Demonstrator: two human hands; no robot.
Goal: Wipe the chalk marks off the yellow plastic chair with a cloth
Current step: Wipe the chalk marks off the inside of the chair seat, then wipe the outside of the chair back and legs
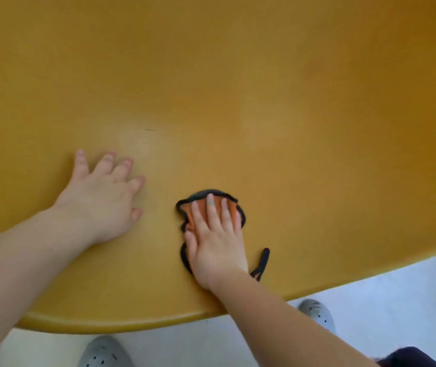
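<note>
While the right hand [217,242] presses flat on the small orange, black-edged cloth [201,207] near the front edge of the yellow plastic chair [238,88] and the left hand [103,200] rests spread, empty, beside it, no distinct chalk shows (faint pale patches only), so wiping appears nearly done.

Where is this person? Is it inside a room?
Probably indoors, maybe a classroom or playroom, but I cannot tell which. A yellow plastic chair seat fills the view, and under it lies a smooth pale floor where grey clogs stand.
</note>
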